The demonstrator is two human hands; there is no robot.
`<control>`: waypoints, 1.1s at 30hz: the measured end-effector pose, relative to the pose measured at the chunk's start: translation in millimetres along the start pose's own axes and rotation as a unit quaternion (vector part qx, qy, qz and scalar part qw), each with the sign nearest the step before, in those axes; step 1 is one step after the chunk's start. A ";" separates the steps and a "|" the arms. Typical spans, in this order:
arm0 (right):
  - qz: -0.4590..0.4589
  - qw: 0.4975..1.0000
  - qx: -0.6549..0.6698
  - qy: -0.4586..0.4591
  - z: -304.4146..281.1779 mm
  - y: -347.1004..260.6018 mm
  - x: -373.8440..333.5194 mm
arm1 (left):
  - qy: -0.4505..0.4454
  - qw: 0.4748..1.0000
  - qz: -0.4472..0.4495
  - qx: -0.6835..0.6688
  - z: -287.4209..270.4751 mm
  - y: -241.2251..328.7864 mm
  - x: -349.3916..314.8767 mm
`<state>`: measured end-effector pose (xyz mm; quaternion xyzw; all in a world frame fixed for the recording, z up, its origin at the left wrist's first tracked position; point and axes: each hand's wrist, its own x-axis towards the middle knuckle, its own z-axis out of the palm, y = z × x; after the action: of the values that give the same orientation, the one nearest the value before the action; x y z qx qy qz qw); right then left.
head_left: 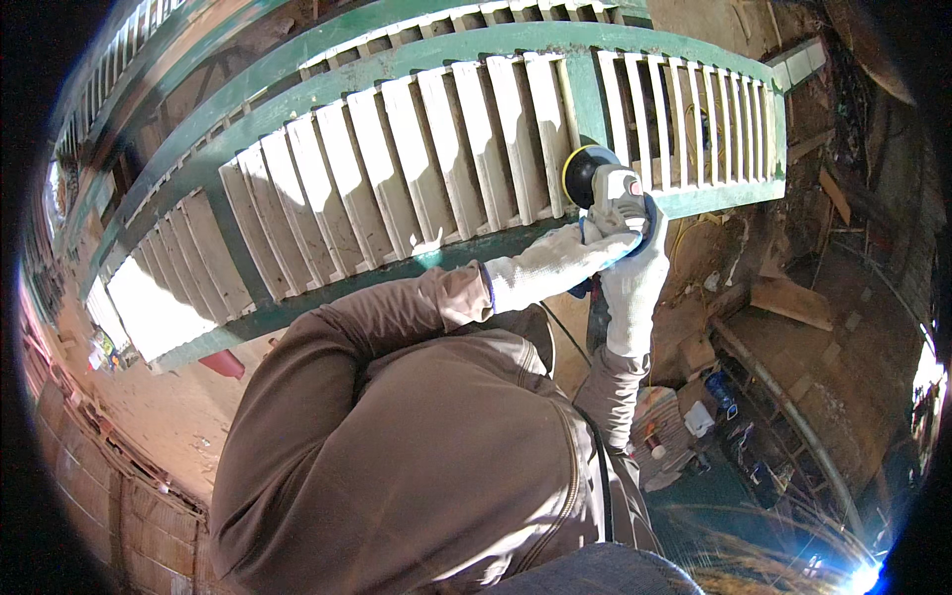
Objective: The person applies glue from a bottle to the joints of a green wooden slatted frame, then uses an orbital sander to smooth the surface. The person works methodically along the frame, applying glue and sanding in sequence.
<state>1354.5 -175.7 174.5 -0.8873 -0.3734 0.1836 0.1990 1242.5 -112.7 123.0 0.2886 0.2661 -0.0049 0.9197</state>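
Both my hands wear white gloves and hold an angle grinder [617, 186] with a grey head and a blue body. My left hand [565, 263] reaches across from the left, its fingers closed around the grinder near the head. From below, my right hand [635, 288] grips the grinder's body, which its glove partly hides. The round black disc [587, 171] with a yellow edge is against or very close to the green upright of a slatted panel [587, 99]; I cannot tell if they touch. White slats [421, 149] fill the panel on both sides of that upright.
More green slatted frames [327, 89] stand behind the panel. At the lower right, a bright bluish glare [865, 577] throws orange sparks. A curved metal pipe [793, 416], a blue can-like object [721, 393] and wood scraps [791, 301] lie to my right. A black cord [602, 476] runs along my body.
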 end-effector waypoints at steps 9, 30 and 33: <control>-0.012 1.000 0.004 -0.003 0.7 -5.5 8.6 | 0.035 0.995 0.094 0.016 -1.4 3.4 1.0; -0.154 0.983 0.084 -0.046 56.6 -77.0 188.9 | 0.121 0.977 0.163 -0.061 -52.5 29.1 10.2; -0.160 0.981 0.096 -0.050 65.9 -70.3 200.8 | 0.128 0.979 0.153 -0.046 -58.3 20.1 11.7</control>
<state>1413.0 31.4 117.2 -0.7823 -0.5011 0.2285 0.2911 1227.5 -63.2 87.6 0.2817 0.3342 0.1852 0.8802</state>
